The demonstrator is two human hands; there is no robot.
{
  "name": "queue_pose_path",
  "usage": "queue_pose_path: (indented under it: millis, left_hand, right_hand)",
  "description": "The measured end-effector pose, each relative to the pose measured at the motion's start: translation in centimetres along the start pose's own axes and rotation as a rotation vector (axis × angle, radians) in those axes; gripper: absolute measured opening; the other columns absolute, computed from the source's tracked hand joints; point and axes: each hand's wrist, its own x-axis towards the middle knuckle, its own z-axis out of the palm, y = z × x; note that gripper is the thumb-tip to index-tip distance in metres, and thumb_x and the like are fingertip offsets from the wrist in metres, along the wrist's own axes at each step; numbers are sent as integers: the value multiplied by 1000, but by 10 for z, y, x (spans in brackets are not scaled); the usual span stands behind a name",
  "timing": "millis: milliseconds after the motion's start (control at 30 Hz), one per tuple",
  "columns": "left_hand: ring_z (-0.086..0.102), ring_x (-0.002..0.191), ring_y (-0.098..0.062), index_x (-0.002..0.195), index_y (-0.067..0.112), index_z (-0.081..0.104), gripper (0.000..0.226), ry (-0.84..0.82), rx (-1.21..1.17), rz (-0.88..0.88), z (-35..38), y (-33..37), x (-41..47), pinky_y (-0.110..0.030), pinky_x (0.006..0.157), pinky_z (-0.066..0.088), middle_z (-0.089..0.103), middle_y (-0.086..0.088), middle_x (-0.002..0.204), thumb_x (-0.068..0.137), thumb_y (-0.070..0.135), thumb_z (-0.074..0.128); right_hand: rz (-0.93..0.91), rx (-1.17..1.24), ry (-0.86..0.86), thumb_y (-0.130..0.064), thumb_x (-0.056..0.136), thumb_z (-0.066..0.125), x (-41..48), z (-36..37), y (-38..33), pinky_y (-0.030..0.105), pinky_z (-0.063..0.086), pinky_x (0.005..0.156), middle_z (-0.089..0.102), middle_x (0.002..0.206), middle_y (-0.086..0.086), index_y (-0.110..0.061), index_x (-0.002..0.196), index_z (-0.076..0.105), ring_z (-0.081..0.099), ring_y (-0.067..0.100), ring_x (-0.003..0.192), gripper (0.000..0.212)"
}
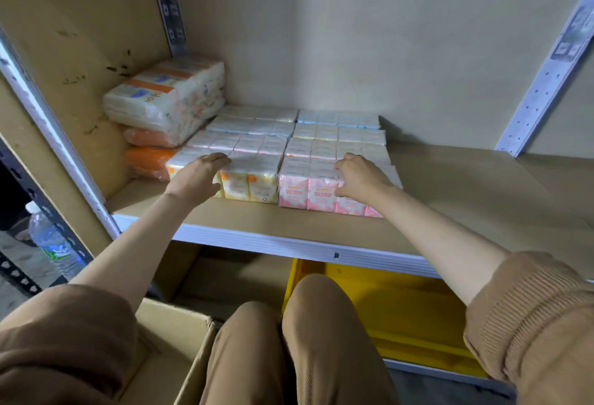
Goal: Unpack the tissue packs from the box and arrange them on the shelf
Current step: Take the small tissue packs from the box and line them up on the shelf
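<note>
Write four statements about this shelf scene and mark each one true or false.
1. The left hand holds the yellow front pack. True.
2. The right hand holds a bottle. False: it holds the pink front pack; the water bottle stands at lower left, outside the rack.
3. A yellow bin sits below the shelf. True.
4. The larger stacked packs are at the shelf's right end. False: they sit in its back left corner.
</note>
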Motion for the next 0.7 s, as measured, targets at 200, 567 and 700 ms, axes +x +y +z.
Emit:
queue_pose_path:
  millis: [200,567,700]
  left_hand:
    - [43,131,-26,140,12,41,61,-36,74,32,3,9,-5,-39,100,42,40,-3,148,84,-1,61]
    - [61,106,-40,118,3,61,70,130,170,240,21,-17,6,-47,70,56,62,-18,121,58,-32,51]
    - [70,83,-37,107,8,56,83,146,256,332,23,-26,8,-38,43,56,71,-18,99,36,-35,62]
  right_hand:
    - [91,-53,-3,-8,86,61,-18,3,15,36,45,92,47,129,15,0,125,52,45,28,122,41]
    - [44,-123,33,-7,87,59,-17,13,19,34,38,102,44,135,13,-1,130,45,41,27,126,45]
    - [31,-127,42,-7,87,60,-15,15,19,32,37,103,45,134,12,-3,130,46,41,26,126,46]
